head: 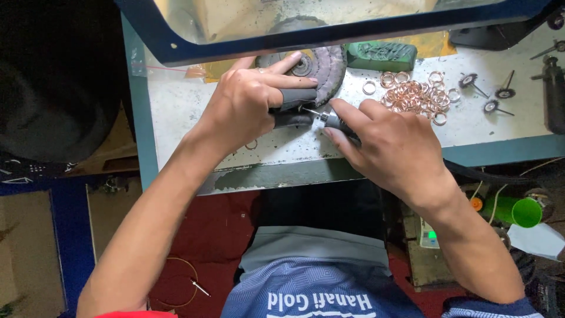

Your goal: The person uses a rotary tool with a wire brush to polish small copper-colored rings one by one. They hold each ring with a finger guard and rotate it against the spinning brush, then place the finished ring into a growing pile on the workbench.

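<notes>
Your left hand [244, 106] clamps its fingers on a small piece in front of the buffing wheel [321, 65], so your right hand [391, 147], closed around the rotary tool [332, 121], meets it steadily beside the pile of rings [415, 94].

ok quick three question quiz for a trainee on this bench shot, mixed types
1. True or false: the right hand holds a slim rotary handpiece whose tip points toward the left hand.
2. Which lies just beyond the right hand on the bench top? A) a heap of copper-coloured rings B) a stack of coins C) a coil of rope
3. Fill in: the left hand grips a dark grey holder in front of a round cloth ___ wheel.

Key: 1 true; 2 A; 3 buffing
</notes>
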